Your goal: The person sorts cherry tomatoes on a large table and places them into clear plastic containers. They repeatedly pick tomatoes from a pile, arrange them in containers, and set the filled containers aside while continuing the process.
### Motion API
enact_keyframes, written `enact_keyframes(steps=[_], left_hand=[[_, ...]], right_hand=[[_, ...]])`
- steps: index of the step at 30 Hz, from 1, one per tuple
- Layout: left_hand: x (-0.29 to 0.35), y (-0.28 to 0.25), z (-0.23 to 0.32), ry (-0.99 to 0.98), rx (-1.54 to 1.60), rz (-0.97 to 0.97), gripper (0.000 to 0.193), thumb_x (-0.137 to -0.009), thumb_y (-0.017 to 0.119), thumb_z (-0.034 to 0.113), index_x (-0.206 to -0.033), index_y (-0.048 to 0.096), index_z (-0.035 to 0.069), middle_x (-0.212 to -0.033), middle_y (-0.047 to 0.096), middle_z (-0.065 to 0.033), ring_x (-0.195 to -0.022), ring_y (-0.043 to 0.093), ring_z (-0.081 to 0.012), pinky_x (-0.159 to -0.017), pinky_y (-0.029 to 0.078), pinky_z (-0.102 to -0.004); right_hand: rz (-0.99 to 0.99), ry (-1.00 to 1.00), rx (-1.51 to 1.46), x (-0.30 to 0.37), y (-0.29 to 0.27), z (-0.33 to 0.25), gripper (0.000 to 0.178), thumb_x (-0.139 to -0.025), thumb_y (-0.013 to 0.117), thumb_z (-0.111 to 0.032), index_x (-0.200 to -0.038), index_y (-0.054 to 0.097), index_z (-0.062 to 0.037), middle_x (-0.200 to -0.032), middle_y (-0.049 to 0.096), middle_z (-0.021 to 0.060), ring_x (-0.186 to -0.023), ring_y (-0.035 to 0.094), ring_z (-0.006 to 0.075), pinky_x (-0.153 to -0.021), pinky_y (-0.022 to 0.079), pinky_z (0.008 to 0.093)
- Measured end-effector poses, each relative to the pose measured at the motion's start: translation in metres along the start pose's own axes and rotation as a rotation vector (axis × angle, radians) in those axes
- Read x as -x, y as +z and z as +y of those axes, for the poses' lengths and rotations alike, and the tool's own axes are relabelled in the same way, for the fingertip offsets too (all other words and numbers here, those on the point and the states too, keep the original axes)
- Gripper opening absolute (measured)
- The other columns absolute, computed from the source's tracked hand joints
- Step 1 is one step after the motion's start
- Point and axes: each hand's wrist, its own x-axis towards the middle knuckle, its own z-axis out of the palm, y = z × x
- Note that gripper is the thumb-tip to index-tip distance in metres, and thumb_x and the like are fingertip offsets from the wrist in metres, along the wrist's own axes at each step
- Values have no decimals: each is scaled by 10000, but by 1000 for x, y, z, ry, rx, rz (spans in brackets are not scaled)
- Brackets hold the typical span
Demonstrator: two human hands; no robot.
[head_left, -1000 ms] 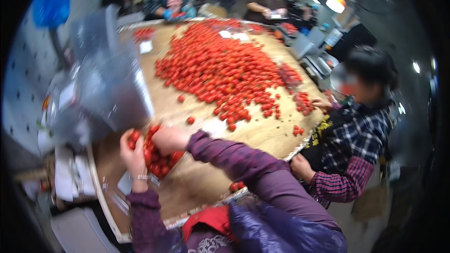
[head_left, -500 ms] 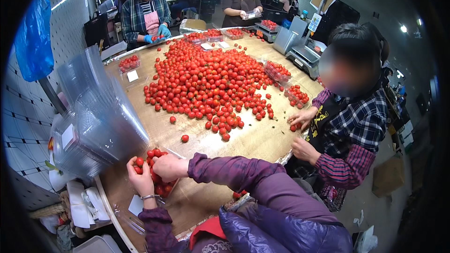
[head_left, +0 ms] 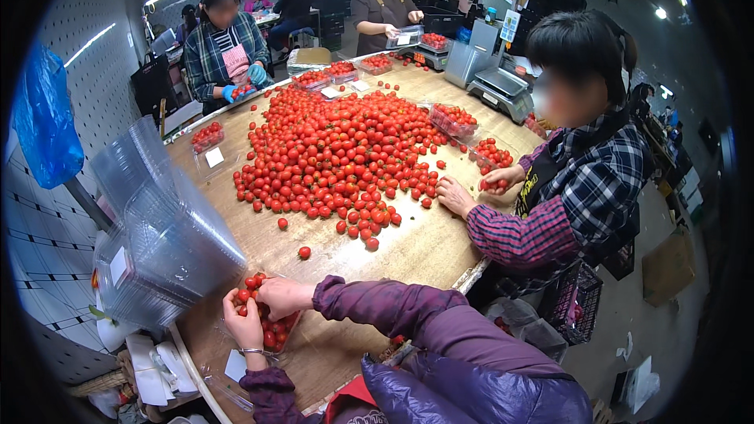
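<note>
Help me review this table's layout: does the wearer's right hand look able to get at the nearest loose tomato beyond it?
Probably yes: the loose tomato lies on the tabletop just past the right hand, with nothing visible between them, though that hand is currently busy at other tomatoes.

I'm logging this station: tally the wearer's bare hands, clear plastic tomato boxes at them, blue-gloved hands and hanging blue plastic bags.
Wearer's bare hands: 2
Clear plastic tomato box there: 1
Blue-gloved hands: 2
Hanging blue plastic bag: 1
Total: 6
</note>
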Motion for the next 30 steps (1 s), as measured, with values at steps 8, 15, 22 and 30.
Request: enact_keyframes(steps=[8,15,22,30], left_hand=[[16,5,4,187,-165,-55,260,-794,648,49,-1049,636,2,-1067,610,-142,-1023,571,-307,-923,445,-396],[22,7,3,268,-523,-273,379,-713,684,125,-1080,633,45,-1134,584,-132,-1152,480,-320,-997,345,-473],[6,9,24,235,-845,-426,335,-664,710,162,-980,637,77,-1128,539,-106,-1161,446,-319,-990,337,-490],[6,7,20,327,-805,-493,332,-619,699,151,-937,632,81,-1059,547,-132,-1102,470,-329,-981,337,-484]], right_hand=[[391,-20,-369,15,14,22,154,-704,651,-115,-824,667,-20,-759,668,159,-759,658,332,-692,519,412],[336,19,-406,26,14,15,197,-715,672,-177,-807,656,-4,-763,663,182,-760,655,341,-705,514,426],[484,-175,-427,45,24,38,288,-769,652,-193,-973,656,10,-875,665,206,-812,643,384,-743,511,435],[442,151,-914,132,4,58,247,-880,608,-198,-1018,666,-2,-804,674,95,-602,616,127,-573,504,288]])
